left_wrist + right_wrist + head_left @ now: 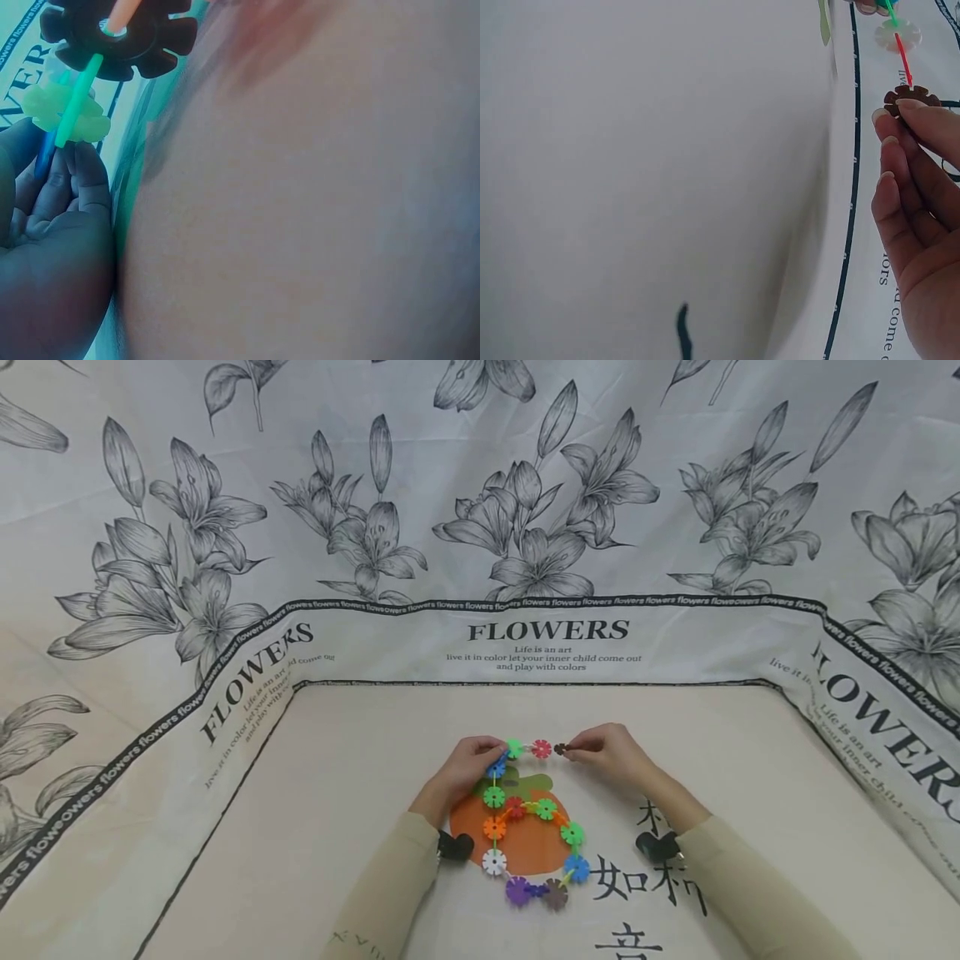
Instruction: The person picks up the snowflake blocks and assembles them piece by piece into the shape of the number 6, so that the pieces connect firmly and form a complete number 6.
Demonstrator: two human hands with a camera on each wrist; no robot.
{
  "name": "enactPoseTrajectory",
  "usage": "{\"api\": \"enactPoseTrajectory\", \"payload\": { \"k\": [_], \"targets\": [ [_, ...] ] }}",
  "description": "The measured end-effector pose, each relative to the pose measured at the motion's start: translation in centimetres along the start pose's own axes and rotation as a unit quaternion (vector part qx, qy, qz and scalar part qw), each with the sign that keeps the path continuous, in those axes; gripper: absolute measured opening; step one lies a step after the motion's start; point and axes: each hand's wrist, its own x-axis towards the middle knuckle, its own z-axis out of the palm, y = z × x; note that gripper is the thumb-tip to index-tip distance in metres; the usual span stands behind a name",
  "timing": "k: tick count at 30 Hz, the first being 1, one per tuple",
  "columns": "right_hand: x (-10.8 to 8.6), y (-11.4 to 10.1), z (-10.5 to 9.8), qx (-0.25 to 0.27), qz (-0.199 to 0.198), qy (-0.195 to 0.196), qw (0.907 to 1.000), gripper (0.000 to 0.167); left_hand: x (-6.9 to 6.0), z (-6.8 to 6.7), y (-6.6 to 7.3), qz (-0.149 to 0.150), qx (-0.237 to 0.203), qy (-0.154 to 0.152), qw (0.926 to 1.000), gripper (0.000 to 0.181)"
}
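Observation:
Notched plastic discs are slotted edge to edge into a chain, a loop with a tail rising on its left. My left hand (468,764) pinches the tail's upper corner, by a blue disc (496,769) and a green disc (514,748). A white disc (900,35), seen mostly edge-on from the head, leads on to a red disc (542,749). At the right end, my right hand (615,756) pinches a small brown disc (561,749) between thumb and forefinger, against the red one. Whether those two are slotted together I cannot tell. A dark disc (154,45) looms close in the left wrist view.
Below my hands lies the loop, with a purple disc (517,891) and a white disc (494,862). It lies over an orange pumpkin print (532,843) on the pale cloth. Black characters (618,878) are printed to the right. Flower-printed fabric walls (555,643) enclose the surface.

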Motion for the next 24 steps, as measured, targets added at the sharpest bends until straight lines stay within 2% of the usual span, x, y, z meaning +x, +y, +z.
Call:
{"api": "enactPoseTrajectory", "payload": {
  "k": [8, 18, 24],
  "targets": [
    [0.04, -0.18, 0.31, -0.002, -0.022, -0.008, 0.9997, 0.009, 0.05, 0.11, 0.00, -0.004, -0.006, -0.004, 1.0000, 0.024],
    [0.59, -0.45, 0.52, -0.031, -0.091, -0.029, 0.9949, 0.007, -0.14, 0.15, -0.08, -0.001, -0.002, 0.004, 1.0000, 0.021],
    [0.43, -0.48, 0.49, -0.044, -0.106, -0.020, 0.9932, 0.006, -0.31, 0.48, 0.19, -0.012, -0.003, 0.003, 0.9999, 0.019]
  ]
}}
